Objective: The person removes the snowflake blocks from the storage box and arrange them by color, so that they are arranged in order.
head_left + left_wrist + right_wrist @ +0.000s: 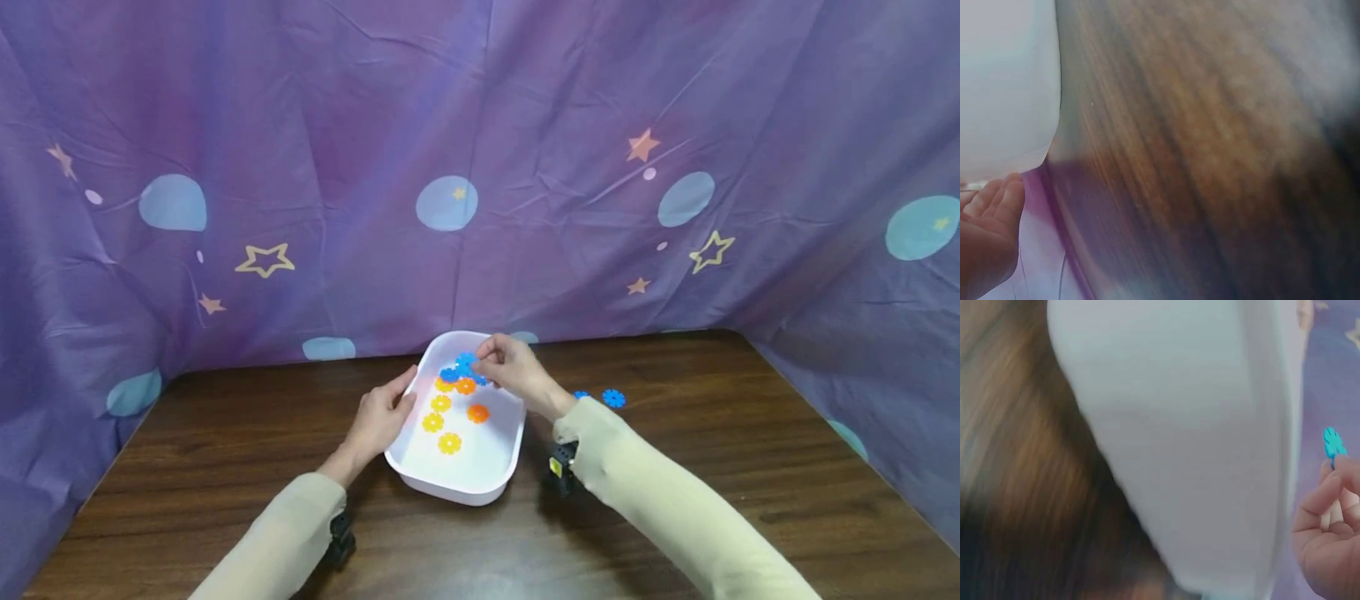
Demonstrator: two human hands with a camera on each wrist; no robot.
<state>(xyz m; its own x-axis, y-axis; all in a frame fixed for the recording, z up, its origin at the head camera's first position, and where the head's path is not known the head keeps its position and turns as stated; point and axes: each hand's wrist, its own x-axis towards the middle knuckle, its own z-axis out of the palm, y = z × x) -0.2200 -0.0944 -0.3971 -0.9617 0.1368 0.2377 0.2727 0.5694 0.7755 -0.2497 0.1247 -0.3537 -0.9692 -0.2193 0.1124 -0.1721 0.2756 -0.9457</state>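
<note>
My left hand (381, 414) grips the left side of a white plastic bin (480, 487), thumb at the rim. In the left wrist view its fingers lie against the outer wall. Over the bin's far end, my right hand (516, 368) pinches a blue notched plastic disc (1334, 442) between thumb and fingertips. Several yellow discs (450, 443) and two orange discs (478, 413) lie on the bin floor. More blue discs (449, 375) are grouped below the right fingertips, partly hidden by the hand.
On the brown wooden table (247, 425), two blue discs (613, 398) lie right of the bin, one partly covered by the right sleeve. A purple cloth (360, 208) with stars hangs behind the table, close to the bin's far edge.
</note>
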